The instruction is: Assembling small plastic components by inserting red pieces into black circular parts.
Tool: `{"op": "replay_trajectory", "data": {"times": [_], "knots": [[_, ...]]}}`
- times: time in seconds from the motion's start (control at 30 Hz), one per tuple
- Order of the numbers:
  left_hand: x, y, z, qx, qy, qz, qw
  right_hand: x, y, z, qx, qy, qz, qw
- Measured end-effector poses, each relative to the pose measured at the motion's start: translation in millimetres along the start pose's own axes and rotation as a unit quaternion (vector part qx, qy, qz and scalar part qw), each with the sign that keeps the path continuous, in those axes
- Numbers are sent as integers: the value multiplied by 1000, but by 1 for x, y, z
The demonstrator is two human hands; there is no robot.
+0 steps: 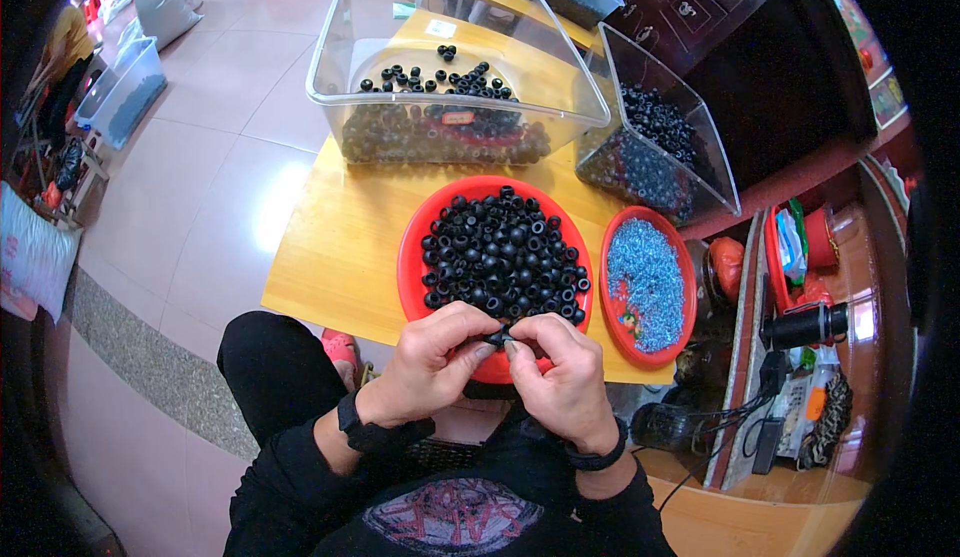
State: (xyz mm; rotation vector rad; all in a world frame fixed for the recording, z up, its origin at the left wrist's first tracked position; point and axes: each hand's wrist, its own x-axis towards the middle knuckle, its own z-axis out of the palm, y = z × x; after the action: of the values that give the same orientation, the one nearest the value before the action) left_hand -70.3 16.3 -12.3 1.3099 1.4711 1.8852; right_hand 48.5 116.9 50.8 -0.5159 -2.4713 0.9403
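Note:
Both hands meet over the near rim of a round red basin (407, 267), fingertips almost touching. Between the thumb and forefinger of my left hand (430, 362) and those of my right hand (562, 372) is a small black part (499, 337), mostly covered by the fingers. It resembles the round black hollow caps (505, 247) heaped in the basin. To the right of the basin, a red oval tray (607, 257) holds a pile of tiny shiny bluish pieces (650, 277).
Behind the basin stands a large clear bin (350, 127) partly filled with black caps. A second clear bin (720, 182) of dark parts sits right of it on the yellow table (310, 247). Cables and odds and ends crowd the shelf (850, 232) at right.

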Motion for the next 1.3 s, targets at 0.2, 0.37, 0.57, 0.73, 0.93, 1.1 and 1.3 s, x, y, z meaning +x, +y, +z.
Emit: {"op": "replay_trajectory", "data": {"times": [0.2, 0.37, 0.57, 0.73, 0.93, 1.1, 1.3], "knots": [[1, 4, -2, -16, -26, 28, 999, -3, 16, -5, 169, -49, 95, 980], [-1, 1, -3, -19, -32, 45, 998, -1, 12, -7, 260, -95, 171, 946], [-2, -1, -2, 10, -46, 27, 999, 3, 8, 0, 33, -51, -51, 997], [-3, 4, -4, 8, -70, -29, 997, 8, 14, -11, 120, -131, 47, 983], [-5, -4, -2, -45, -35, -60, 997, 5, 20, -2, 154, -89, 91, 980], [-8, -9, -1, -73, -56, -88, 992, 6, 13, -10, 268, -105, 209, 935], [-7, 1, 1, -252, -57, -208, 943, 1, 13, -14, 241, -56, 186, 951]]}}
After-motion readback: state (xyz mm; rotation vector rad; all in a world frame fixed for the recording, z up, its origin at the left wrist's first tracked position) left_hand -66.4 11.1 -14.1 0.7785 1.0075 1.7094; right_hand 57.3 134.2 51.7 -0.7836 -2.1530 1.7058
